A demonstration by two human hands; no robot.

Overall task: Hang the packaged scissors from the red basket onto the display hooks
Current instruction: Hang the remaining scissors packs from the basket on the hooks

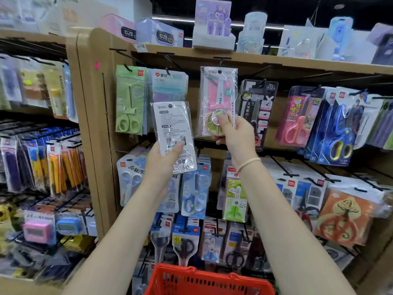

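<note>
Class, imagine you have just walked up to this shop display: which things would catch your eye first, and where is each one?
Two raised hands stand out in the middle: the right hand pinches a pink scissors pack up near a top-row hook, while the left hand holds a second pack with its printed back facing us. At the bottom edge sits a bright red basket.

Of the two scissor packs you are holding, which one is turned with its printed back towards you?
The pack in the left hand, the white pack; the right hand's pink pack shows its scissors.
</note>
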